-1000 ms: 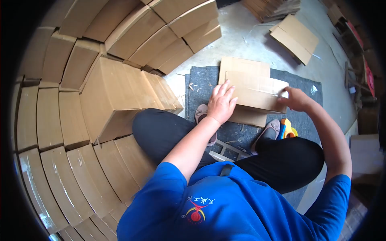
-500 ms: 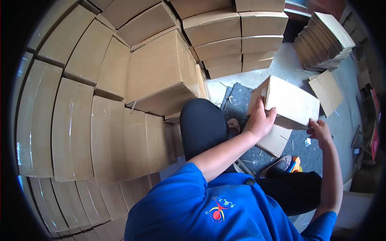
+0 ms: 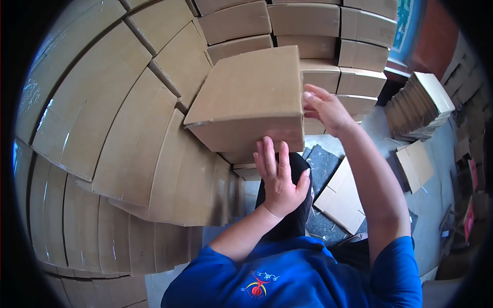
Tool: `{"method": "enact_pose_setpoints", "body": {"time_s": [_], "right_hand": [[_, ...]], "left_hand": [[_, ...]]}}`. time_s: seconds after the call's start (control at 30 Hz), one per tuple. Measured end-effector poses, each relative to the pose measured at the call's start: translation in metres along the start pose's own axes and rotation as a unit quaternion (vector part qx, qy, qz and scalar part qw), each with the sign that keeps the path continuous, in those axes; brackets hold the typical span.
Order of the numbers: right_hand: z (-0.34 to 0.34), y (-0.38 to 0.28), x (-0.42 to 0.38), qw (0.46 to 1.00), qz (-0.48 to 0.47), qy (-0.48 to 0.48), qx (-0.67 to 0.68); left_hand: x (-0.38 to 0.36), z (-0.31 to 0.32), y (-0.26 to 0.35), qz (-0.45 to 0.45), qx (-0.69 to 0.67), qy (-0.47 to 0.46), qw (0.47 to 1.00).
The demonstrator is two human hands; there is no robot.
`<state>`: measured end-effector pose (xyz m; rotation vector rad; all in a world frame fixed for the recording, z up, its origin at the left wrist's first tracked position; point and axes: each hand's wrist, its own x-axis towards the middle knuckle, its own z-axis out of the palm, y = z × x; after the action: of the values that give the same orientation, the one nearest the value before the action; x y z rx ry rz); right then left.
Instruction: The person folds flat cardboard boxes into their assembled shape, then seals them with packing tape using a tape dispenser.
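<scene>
In the head view, a brown carton [image 3: 246,87] sits at upper centre, amid stacked boxes [image 3: 307,21] lining the frame's left and top. The left hand [image 3: 281,187] has its fingers extended against the carton's lower front; the right hand [image 3: 326,110] has its fingers loosely bent, unclosed, at its right edge. Right of centre, flat cardboard [image 3: 341,197] lies on a dark mat [image 3: 321,160] (pale floor [image 3: 442,154] surrounds it), below a window [image 3: 404,24].
</scene>
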<state>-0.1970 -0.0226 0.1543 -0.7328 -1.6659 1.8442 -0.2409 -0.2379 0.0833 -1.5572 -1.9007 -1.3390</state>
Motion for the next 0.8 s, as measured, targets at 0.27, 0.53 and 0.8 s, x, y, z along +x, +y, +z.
{"method": "enact_pose_setpoints", "body": {"time_s": [0.27, 0.53, 0.8], "right_hand": [[0.053, 0.032, -0.018, 0.999, -0.02, -0.022, -0.028], [0.061, 0.043, 0.002, 0.958, -0.07, 0.038, -0.275], [0.086, -0.03, -0.012, 0.726, -0.341, 0.123, -0.584]], "left_hand": [[0.008, -0.003, -0.046, -0.048, 0.093, -0.103, 0.989], [0.034, 0.006, -0.064, -0.075, 0.13, -0.135, 0.979], [0.033, 0.005, -0.073, -0.036, 0.098, -0.133, 0.986]]}}
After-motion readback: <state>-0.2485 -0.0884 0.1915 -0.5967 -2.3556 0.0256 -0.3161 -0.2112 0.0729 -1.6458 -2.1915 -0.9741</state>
